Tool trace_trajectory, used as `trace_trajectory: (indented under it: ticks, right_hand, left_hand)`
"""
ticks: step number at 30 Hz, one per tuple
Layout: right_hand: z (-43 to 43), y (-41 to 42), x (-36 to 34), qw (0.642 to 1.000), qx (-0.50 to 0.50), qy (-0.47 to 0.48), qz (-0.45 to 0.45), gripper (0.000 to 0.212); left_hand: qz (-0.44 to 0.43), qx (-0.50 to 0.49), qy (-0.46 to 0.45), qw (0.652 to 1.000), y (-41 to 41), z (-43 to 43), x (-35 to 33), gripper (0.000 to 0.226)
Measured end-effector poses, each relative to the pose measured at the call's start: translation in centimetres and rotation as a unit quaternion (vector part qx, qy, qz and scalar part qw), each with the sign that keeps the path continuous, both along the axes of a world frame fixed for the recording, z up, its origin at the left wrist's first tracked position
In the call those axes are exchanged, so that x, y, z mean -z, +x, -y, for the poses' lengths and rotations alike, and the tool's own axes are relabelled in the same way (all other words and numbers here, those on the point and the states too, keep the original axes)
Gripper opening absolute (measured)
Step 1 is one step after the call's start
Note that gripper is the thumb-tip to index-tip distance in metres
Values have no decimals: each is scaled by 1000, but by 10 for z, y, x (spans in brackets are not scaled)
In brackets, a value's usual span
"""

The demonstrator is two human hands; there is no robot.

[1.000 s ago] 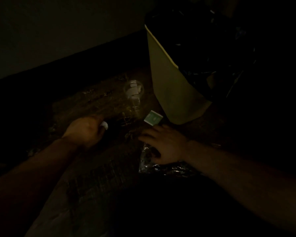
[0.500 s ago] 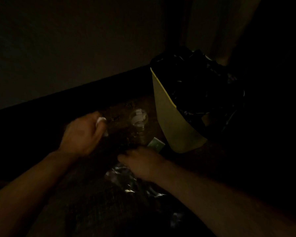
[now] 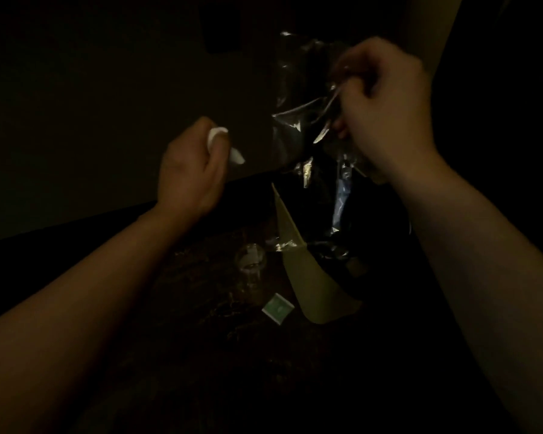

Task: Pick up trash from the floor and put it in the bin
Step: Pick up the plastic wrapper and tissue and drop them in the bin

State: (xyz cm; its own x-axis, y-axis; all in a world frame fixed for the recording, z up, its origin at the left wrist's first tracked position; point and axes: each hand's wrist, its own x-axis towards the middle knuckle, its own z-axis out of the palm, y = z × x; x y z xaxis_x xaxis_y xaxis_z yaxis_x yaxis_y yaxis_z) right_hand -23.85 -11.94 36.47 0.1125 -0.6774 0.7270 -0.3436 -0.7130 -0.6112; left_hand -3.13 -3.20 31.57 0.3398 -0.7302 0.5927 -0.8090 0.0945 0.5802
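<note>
Reaching forward from the lower corners of a very dark view, two bare forearms rise toward the middle. The right hand (image 3: pixel 386 111) is raised high, knuckles toward the camera, with its fingers curled and pinching the upper part of a crumpled clear plastic wrapper (image 3: pixel 298 120). The wrapper hangs down from that grip, catching small glints of light, and its lower end dangles just above the open top of the bin (image 3: pixel 314 286). The left hand (image 3: pixel 192 170) is lower and to the left, closed into a loose fist around a small white scrap of paper (image 3: pixel 223 142), which pokes out at the top of the fist and again beside the thumb.

The bin is pale yellow-green and fitted with a black liner (image 3: pixel 373 233) that spills over its rim. It stands on the floor (image 3: pixel 201 292), which looks dark and mottled. Still on the floor, just left of the bin, is a clear plastic cup (image 3: pixel 251 261), standing with its mouth upward. A little nearer the camera, close to the base of the bin, lies a small green and white packet (image 3: pixel 278 308), flat on the floor. A dark wall fills the background behind the hands.
</note>
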Motion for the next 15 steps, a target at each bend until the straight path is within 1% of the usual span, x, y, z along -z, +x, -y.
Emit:
trace_trajectory:
  ticks: [2, 5, 7, 9, 11, 15]
  right_hand:
    - [3, -13, -3, 999, 19, -20, 35, 18]
    - [4, -27, -7, 994, 47, -61, 72, 15]
    - [3, -31, -5, 992, 65, -74, 76, 16]
    - [1, -33, 6, 993, 97, -61, 34, 17]
    - [2, -32, 27, 992, 117, -32, -19, 18]
    - [9, -26, 82, 986, 119, 25, -113, 11]
  left_hand:
    - [15, 22, -12, 1000, -15, 9, -7, 26]
    - [9, 55, -30, 998, -36, 18, -5, 30]
    - [-3, 65, -20, 998, -48, 22, 3, 29]
    - [-1, 71, 4, 997, -58, 28, 14, 24]
    - [27, 67, 33, 997, -65, 35, 25, 20]
    - [43, 48, 83, 994, -73, 46, 48, 11]
